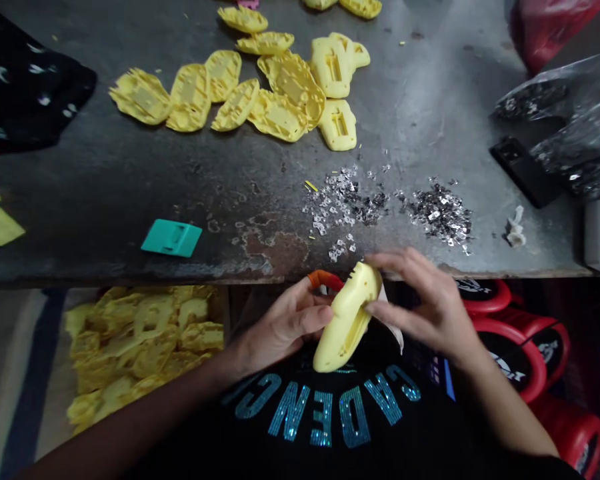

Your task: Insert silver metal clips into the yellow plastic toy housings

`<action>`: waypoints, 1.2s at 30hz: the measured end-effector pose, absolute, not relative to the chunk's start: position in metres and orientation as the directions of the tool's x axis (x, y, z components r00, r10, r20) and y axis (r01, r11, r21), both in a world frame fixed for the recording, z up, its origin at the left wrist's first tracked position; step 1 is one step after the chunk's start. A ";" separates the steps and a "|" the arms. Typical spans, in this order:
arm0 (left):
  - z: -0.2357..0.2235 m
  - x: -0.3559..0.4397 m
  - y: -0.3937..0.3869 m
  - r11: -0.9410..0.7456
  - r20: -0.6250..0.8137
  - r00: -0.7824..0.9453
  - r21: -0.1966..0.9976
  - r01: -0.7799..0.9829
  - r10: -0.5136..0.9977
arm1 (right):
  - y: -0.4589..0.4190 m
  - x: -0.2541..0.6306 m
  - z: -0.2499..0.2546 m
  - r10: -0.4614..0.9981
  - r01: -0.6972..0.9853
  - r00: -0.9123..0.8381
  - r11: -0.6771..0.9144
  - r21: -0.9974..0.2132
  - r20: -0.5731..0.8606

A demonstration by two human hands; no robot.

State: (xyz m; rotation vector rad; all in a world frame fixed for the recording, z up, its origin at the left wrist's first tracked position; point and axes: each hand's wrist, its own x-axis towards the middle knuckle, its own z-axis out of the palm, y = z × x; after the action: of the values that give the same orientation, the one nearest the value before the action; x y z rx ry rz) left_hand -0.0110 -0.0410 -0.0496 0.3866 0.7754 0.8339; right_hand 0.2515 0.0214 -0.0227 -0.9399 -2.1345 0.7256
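Note:
My left hand [283, 327] grips a pale yellow moulded plastic shell [347, 320] low in the view, in front of the table edge. My right hand [420, 307] presses its fingertips and thumb against the shell's far side, and whatever lies under those fingers is hidden. An orange handle [326, 281], perhaps of a small tool, pokes out behind my left hand, and its other end is hidden. A white scrap of paper or cloth [393, 328] sticks out beneath my right hand.
The dark metal table [130, 227] holds many yellow plastic shells [275, 93], heaps of small silver metal clips [440, 215], a teal plastic piece [171, 238], black cloth [25, 87], plastic bags [575, 127] and a black phone [525, 172]. Below, yellow shells [140, 347] are heaped at left; red-and-black rounded objects [523, 340] sit at right.

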 end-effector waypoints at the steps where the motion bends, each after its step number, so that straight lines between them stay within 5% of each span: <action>1: -0.049 -0.014 -0.038 0.620 -0.423 0.454 0.559 -0.550 0.784 | 0.037 0.257 -0.025 0.787 0.428 -0.501 0.586 -0.688 0.359; 5: -0.046 -0.024 -0.032 0.539 -0.360 0.402 0.551 -0.637 0.842 | 0.108 0.273 -0.046 0.838 0.738 -0.387 0.531 -0.416 0.384; 11: -0.046 -0.033 -0.036 0.489 -0.373 0.320 0.587 -0.646 0.871 | 0.136 0.265 -0.059 0.836 0.795 -0.472 0.541 -0.273 0.281; 17: -0.052 -0.038 -0.034 0.521 -0.321 0.411 0.556 -0.648 0.853 | 0.090 0.275 -0.045 0.859 0.805 -0.501 0.509 -0.305 0.109; 22: -0.058 -0.040 -0.035 0.570 -0.289 0.499 0.538 -0.622 0.817 | 0.067 0.282 -0.049 0.904 0.859 -0.346 0.413 -0.302 0.252; 29: -0.046 -0.025 -0.037 0.560 -0.370 0.420 0.535 -0.632 0.828 | 0.058 0.271 -0.063 0.871 0.829 -0.390 0.473 -0.298 0.299; 36: -0.049 -0.012 -0.039 0.596 -0.373 0.465 0.494 -0.634 0.803 | 0.029 0.249 -0.015 0.701 0.420 -0.588 0.690 -0.589 0.402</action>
State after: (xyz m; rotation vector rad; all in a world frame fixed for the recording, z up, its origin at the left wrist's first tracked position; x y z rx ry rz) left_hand -0.0116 -0.0392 -0.0487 0.3048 0.6200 0.8989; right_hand 0.2493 0.0288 -0.0152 -0.8554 -2.2721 0.5842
